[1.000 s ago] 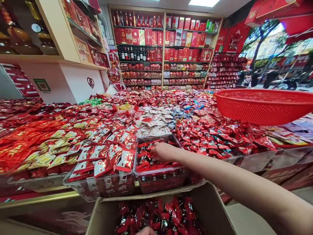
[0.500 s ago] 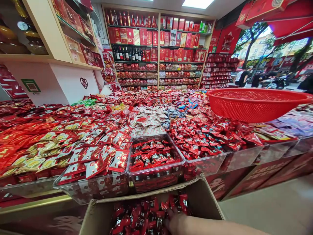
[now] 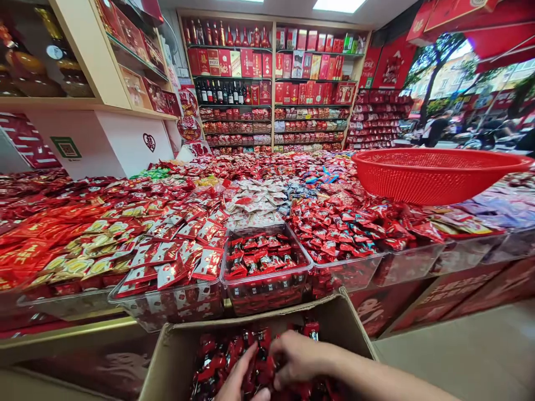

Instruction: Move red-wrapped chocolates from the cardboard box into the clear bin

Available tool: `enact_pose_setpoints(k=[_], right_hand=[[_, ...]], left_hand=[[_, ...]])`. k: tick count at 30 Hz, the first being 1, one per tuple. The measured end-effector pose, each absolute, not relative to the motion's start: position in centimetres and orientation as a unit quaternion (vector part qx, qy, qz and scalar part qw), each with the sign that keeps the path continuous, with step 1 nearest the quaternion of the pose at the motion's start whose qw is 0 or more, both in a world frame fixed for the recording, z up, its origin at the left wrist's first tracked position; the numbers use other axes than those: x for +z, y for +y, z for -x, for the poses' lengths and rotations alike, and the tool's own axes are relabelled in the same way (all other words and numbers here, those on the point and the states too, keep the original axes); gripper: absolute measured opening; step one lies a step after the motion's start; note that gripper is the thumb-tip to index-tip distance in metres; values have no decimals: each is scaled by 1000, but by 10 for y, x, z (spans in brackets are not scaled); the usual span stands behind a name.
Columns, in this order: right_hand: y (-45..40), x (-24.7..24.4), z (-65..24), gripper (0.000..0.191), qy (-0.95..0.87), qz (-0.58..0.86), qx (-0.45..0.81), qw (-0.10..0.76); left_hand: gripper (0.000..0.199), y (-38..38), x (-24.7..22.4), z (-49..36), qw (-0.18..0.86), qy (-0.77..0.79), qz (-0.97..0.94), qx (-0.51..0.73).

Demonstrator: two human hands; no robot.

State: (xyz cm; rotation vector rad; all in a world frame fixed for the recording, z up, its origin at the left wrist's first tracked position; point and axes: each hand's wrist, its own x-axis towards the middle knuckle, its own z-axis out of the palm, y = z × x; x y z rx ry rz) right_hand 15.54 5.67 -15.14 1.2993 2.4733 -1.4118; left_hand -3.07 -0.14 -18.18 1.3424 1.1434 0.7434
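Observation:
A cardboard box [image 3: 261,318] full of small red-and-black wrapped candies [image 3: 215,362] sits right in front of me. Both of my hands are down inside it. My right hand [image 3: 298,355] comes in from the right, its fingers curled around some candies near the middle. Beside it, at the bottom of the view, my left hand [image 3: 237,381] has its fingers stretched out and its thumb apart, touching the candies. Just beyond the box stands a clear plastic bin [image 3: 267,278] holding the same kind of candies.
Bins heaped with red-and-white packets [image 3: 167,262] and red packets [image 3: 334,228] flank the clear bin. A red plastic basket [image 3: 426,181] rests on the heaps at right. Shelves [image 3: 273,67] of bottles and boxes line the back. Tiled floor [image 3: 460,345] shows at lower right.
My left hand has come into view inside the box. My right hand has shifted slightly and its fingers have curled more. The view has moved a little.

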Motion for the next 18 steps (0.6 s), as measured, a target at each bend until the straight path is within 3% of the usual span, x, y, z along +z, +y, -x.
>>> enact_pose_setpoints(k=[3,6,11,15,18], right_hand=[[56,-134,-159,32,711,-363,-587,-133],[53,-129,-160,33,593,-358,-682,-234],[48,-127,-159,39,474,-381,-741,-284],[43,-120,-152,40,465,-371,-734,-328],[37,-117,-147,38,492,-361,-712,-347]], left_hand=[[58,0,-158,16,642,441,-510,366],[41,6,-141,9,616,471,-487,402],[36,9,-142,11,554,533,-480,423],[52,3,-133,-4,528,535,-497,433],[45,2,-123,-15,515,523,-511,447]])
